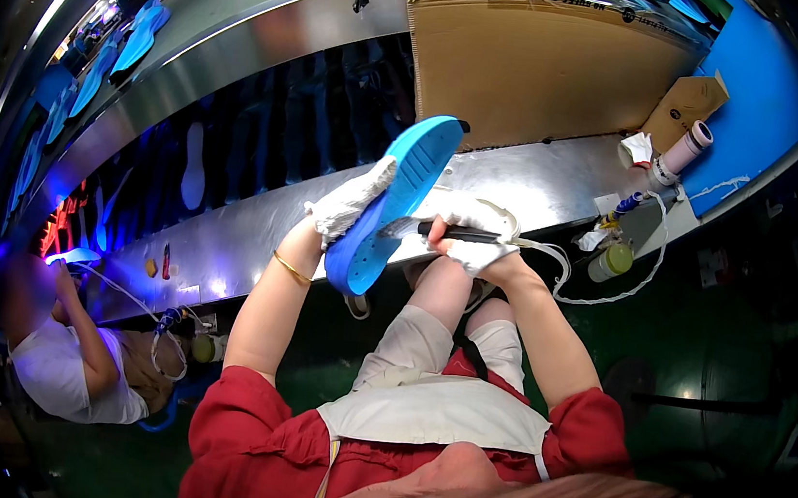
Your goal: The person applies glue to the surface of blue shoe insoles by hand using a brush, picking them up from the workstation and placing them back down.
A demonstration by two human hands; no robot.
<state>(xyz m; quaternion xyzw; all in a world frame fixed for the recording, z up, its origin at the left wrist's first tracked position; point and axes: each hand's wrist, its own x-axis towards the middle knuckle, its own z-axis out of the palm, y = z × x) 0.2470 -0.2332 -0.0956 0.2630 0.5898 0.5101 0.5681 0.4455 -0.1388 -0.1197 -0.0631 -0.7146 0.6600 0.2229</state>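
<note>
- Your gloved left hand (353, 207) has fingers curled around the left edge of a blue shoe sole (422, 169), held over the bench (548, 177).
- Your right hand (484, 252) has fingers closed around a black corded tool (454, 232).
- The sole looks light, flexible; grip mid-edge.

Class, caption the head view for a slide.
White-gloved left hand holding a ridged blue shoe sole; partly gloved right hand gripping a slender black tool.

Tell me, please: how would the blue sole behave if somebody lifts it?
The blue sole is probably light, since the left hand seems to hold it up alone. It is likely fairly stiff: gripped along one edge, neither end visibly droops. The grooves on its face may make it less slippery.
</note>
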